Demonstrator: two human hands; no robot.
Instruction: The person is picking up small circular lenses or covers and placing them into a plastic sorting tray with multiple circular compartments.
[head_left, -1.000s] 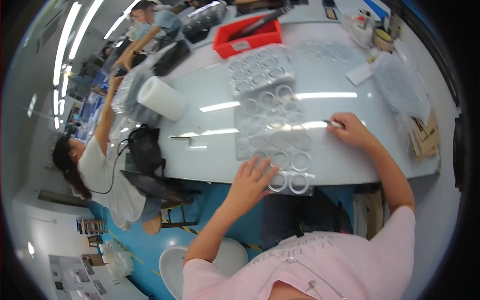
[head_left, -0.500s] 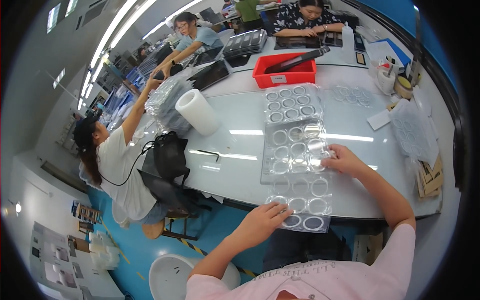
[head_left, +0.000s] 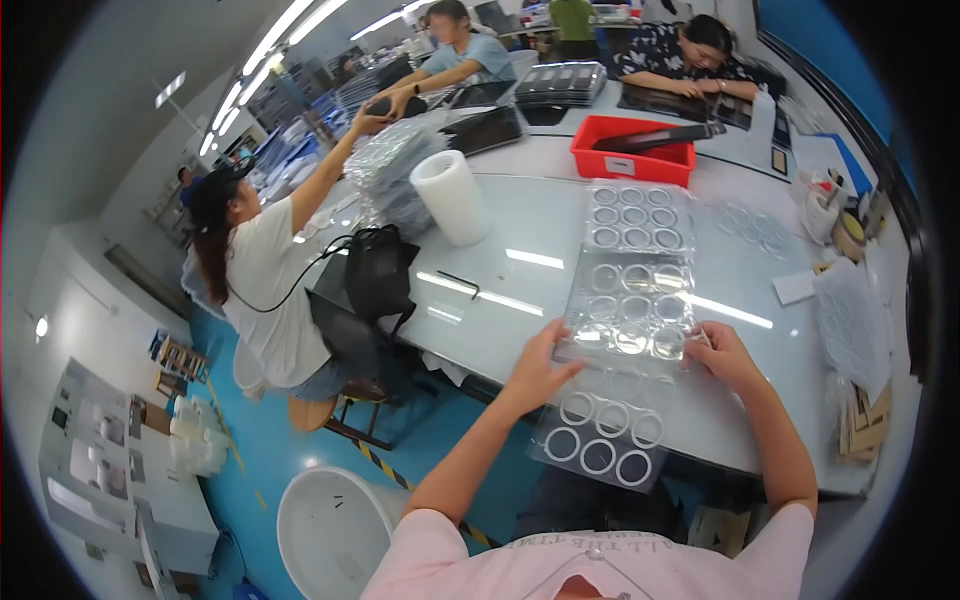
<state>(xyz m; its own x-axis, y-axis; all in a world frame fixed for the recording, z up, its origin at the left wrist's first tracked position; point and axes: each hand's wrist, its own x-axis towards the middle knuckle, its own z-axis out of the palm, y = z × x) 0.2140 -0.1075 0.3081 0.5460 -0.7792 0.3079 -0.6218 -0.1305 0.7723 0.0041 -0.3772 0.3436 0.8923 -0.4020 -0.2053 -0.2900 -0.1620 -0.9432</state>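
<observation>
Clear plastic sheets with rows of round rings lie in a column in front of me. My right hand (head_left: 722, 356) pinches the right edge of the middle ring sheet (head_left: 636, 290) near its front corner. At that sheet's left edge is my left hand (head_left: 538, 370), thumb and fingers apart, fingertips touching the edge. A nearer ring sheet (head_left: 580, 440) passes under the middle one and hangs over the table's front edge. Beyond the middle sheet lies a far ring sheet (head_left: 635, 217) with whiter rings.
A red bin (head_left: 632, 150) holding a long black part, a white roll (head_left: 450, 198) and a hex key (head_left: 458, 283) are on the glossy table (head_left: 510, 330). Bagged sheets (head_left: 850, 320) lie right. A black bag (head_left: 378, 275) and co-workers are left and far. A white tub (head_left: 335, 535) stands below.
My left hand has moved up from the near sheet to the middle sheet's left edge. My right hand stays at its right edge. The whole view has shifted.
</observation>
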